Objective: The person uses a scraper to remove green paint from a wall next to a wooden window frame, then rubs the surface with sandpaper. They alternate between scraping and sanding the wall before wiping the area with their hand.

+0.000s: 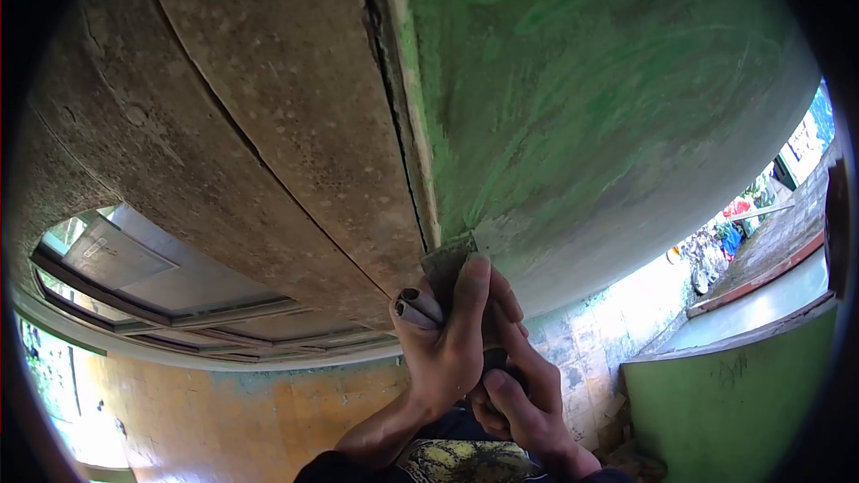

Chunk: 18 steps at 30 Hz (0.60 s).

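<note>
A scraper (446, 261) points upward, its flat, dusty blade right at the lower end of the seam between green surface and brown panel. My left hand (447, 353) is closed around the upper part of the scraper, thumb lying along the blade. The same hand also clasps a grey rolled piece (419, 309) with two curled, tube-like ends. Just below, my right hand (537, 411) is wrapped round the dark handle. Overhead, the green painted surface (573, 98) looks worn and chalky. A pale strip (419, 134) with a dark crack runs along its edge.
Brown stained ceiling panels (277, 80) with dark joints spread to the left. A framed window (161, 268) appears at lower left, above an orange-yellow wall (259, 411). On the right stand a green low wall (725, 402) and a white tiled wall (582, 340), with colourful items (729, 237) beyond.
</note>
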Available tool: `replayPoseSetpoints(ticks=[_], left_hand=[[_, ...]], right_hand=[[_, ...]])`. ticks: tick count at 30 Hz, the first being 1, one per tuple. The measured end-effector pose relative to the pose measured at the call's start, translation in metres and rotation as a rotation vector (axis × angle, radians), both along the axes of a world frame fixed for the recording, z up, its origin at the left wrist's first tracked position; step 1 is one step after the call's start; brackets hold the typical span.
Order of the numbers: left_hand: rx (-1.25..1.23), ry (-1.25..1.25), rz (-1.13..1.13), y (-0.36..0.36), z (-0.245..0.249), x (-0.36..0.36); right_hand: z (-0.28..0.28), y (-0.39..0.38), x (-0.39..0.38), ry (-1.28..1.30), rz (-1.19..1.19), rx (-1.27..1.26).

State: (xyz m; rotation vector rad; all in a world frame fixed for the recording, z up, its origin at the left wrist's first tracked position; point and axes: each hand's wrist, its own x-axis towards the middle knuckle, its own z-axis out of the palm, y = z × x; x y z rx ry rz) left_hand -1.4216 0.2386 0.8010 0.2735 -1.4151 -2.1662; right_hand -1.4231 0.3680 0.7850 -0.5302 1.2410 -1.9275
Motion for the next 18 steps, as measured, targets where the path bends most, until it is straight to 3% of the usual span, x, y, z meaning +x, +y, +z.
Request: replayPoseSetpoints(ticks=[18], left_hand=[[-0.046, -0.006, 0.033, 0.0, -0.008, -0.009]], right_hand=[[-0.002, 0.001, 0.001, 0.028, -0.072, 0.039]])
